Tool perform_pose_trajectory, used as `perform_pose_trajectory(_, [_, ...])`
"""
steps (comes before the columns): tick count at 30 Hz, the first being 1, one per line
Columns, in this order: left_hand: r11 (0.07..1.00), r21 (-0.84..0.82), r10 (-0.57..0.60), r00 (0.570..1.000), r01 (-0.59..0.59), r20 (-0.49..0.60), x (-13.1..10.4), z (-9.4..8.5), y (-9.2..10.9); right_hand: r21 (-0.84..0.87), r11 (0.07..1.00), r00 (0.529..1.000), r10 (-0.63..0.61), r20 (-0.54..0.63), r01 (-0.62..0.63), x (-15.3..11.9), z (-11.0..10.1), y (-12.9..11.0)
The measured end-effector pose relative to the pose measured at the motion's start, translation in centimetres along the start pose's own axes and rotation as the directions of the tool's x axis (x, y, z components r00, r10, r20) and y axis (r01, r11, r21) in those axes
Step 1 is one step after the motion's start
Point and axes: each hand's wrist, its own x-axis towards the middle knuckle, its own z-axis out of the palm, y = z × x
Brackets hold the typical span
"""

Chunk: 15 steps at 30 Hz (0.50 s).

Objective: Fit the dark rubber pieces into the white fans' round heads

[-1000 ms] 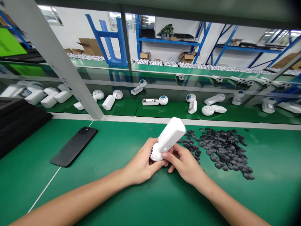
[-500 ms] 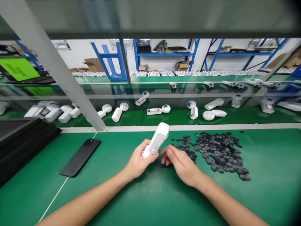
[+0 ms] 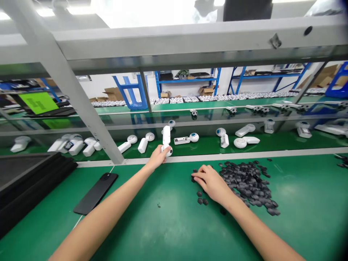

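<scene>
Hands have parted since a second ago, when both worked together on the white handheld device (image 3: 166, 140) near the middle of the green bench (image 3: 168, 224). Now the left hand (image 3: 157, 158) is stretched far forward, fingers closed around the device's round head, holding it upright at the far edge of the bench, just over the white strip that borders the conveyor belt (image 3: 206, 143) beyond. The right hand (image 3: 210, 183) has let go of the device and lies palm down at the left edge of the pile of small dark pieces (image 3: 248, 183), fingertips curled onto a few loose ones; whether it has pinched one up cannot be told. Judging from this, work on that device looks finished and it is being passed out to the belt, where similar white devices (image 3: 190, 138) lie scattered. A black phone (image 3: 95, 193) lies on the bench to the left, near stacked black trays (image 3: 24, 181).
</scene>
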Motion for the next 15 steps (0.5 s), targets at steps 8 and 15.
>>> perform_pose_trajectory(8, [0.926, 0.370, -0.044, 0.996, 0.071, -0.081, 7.0, -2.0, 0.8, 0.024, 1.000, 1.000, 0.019, 0.020, -0.019, 0.7, 0.9, 0.2])
perform_pose_trajectory(15, [0.928, 0.305, -0.138, 0.958, 0.214, -0.252, 8.5, -6.4, 1.2, 0.172, 0.983, 0.996, 0.073, -0.050, -0.064, 1.4, 0.7, -0.3])
